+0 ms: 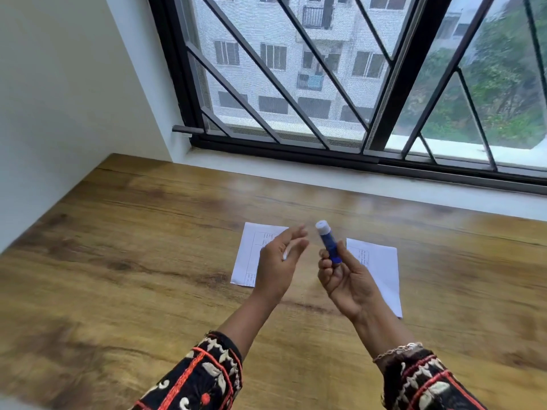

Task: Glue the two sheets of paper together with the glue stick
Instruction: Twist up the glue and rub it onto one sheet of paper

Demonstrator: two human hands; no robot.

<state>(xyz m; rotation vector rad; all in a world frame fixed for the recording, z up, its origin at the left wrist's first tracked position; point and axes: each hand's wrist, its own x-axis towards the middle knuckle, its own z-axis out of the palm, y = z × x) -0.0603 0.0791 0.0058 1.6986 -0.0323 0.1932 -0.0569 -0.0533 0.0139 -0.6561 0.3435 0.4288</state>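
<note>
The right hand (343, 279) grips the blue cylindrical glue stick (328, 244) upright for application, above the wooden bench (148, 232) between the left white paper sheet (247, 258) and the right white paper sheet (381, 261), while the half-open left hand (275, 261) seemingly pinches a small white cap (285, 253).

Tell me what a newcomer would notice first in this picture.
The blue glue stick stands out first, white end up, gripped in the right hand above the wooden table. The left hand, blurred, hovers beside it over the left sheet; the right sheet lies apart. A black-barred window fills the top.
</note>
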